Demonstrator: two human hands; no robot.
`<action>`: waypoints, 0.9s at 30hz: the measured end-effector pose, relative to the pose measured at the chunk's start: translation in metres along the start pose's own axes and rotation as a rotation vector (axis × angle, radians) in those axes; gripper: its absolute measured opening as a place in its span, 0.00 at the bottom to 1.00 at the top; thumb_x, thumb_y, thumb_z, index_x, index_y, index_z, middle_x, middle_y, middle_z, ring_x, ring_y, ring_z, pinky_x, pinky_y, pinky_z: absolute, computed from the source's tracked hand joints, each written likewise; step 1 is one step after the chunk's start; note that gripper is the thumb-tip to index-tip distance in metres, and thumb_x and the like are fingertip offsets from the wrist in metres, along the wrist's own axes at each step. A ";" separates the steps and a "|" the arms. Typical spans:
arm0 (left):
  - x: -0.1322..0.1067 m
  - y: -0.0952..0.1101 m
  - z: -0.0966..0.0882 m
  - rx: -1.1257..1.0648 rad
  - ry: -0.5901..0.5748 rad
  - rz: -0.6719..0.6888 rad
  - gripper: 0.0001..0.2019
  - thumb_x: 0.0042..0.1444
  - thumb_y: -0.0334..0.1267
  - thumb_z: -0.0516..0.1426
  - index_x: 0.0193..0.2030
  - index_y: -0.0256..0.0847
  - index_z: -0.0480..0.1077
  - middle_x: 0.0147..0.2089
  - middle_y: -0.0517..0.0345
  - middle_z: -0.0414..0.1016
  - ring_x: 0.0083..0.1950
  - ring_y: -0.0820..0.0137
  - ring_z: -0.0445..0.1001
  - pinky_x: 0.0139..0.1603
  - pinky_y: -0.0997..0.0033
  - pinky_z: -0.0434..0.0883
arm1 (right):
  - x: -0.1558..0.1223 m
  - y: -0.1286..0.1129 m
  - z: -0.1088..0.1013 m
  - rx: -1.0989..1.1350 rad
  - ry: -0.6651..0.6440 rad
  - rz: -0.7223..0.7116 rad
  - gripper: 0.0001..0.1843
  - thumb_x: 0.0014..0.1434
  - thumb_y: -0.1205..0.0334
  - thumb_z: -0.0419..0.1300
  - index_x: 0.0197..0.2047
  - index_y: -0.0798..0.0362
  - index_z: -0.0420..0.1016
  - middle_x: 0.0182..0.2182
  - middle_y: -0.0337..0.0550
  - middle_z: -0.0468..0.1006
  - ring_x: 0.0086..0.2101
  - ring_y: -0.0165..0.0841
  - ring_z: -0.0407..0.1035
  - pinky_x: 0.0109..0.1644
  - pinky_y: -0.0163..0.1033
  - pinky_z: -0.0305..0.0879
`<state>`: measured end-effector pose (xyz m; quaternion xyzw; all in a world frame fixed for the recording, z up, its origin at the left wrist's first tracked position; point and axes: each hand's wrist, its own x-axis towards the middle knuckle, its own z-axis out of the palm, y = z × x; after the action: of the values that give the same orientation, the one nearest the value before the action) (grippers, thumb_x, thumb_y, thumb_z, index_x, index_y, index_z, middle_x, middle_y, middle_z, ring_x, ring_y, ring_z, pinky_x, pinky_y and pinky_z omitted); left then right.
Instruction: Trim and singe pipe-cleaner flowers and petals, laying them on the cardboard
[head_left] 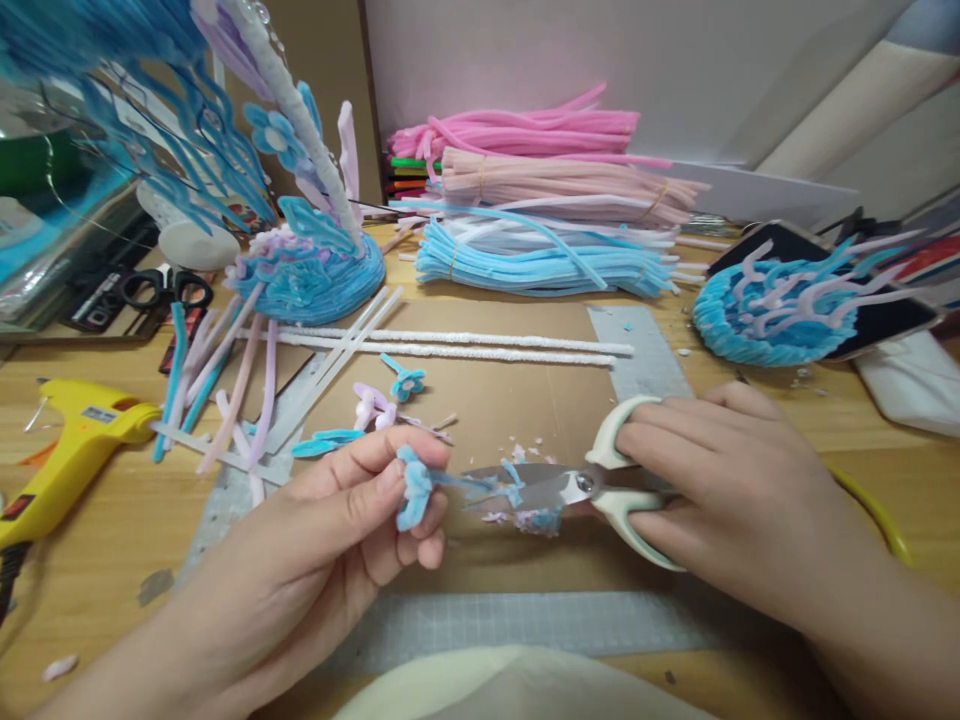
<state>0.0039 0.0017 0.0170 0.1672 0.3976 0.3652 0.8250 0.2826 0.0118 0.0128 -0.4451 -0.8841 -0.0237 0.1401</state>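
Pinched between the thumb and fingers of my left hand (352, 520) is a small light-blue pipe-cleaner flower (415, 490), its stem pointing right. My right hand (735, 480) has its fingers through the white handles of a pair of scissors (585, 484). The blades are parted around the flower's stem, with a bit of blue fuzz at them. Fluffy blue and pink trimmings (538, 520) lie beneath the blades on a brown cardboard sheet (517, 400). Beyond my left hand rest a finished blue flower (407, 384), lilac flowers (373, 408) and a blue leaf shape (326, 442).
A yellow glue gun (67, 450) lies at the left, near black scissors (166, 288). Behind stand a blue decorated base (315, 285) and bundles of pink (525, 135) and blue pipe cleaners (540, 262). A fuzzy blue piece (772, 310) sits on a dark phone-like slab (892, 318) at right.
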 end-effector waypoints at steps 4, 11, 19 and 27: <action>0.001 0.000 0.002 -0.011 0.021 0.020 0.07 0.57 0.33 0.65 0.43 0.40 0.79 0.32 0.59 0.75 0.32 0.73 0.74 0.35 0.78 0.78 | 0.000 0.002 -0.001 -0.020 0.015 0.021 0.05 0.53 0.67 0.55 0.27 0.49 0.64 0.23 0.36 0.72 0.26 0.36 0.63 0.35 0.41 0.47; 0.001 -0.001 0.003 -0.013 -0.002 0.014 0.09 0.57 0.35 0.65 0.45 0.41 0.78 0.34 0.58 0.76 0.33 0.73 0.75 0.34 0.76 0.78 | 0.000 0.001 0.000 -0.008 -0.008 0.040 0.05 0.51 0.68 0.56 0.27 0.49 0.63 0.24 0.37 0.71 0.26 0.36 0.63 0.35 0.41 0.47; 0.002 -0.002 0.000 0.023 -0.078 0.007 0.05 0.59 0.36 0.64 0.40 0.40 0.77 0.31 0.60 0.75 0.33 0.73 0.75 0.36 0.77 0.78 | 0.000 0.001 0.000 0.028 -0.020 0.032 0.06 0.52 0.67 0.56 0.27 0.49 0.63 0.24 0.36 0.72 0.27 0.35 0.63 0.35 0.41 0.47; 0.003 -0.003 -0.001 0.079 -0.103 0.034 0.05 0.61 0.39 0.62 0.40 0.41 0.75 0.31 0.60 0.75 0.33 0.74 0.74 0.37 0.78 0.76 | -0.001 0.002 0.000 0.033 -0.021 0.068 0.06 0.51 0.69 0.54 0.27 0.48 0.64 0.24 0.36 0.73 0.26 0.35 0.63 0.36 0.41 0.47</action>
<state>0.0057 0.0017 0.0127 0.2252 0.3660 0.3542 0.8306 0.2848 0.0119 0.0122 -0.4727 -0.8703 0.0003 0.1386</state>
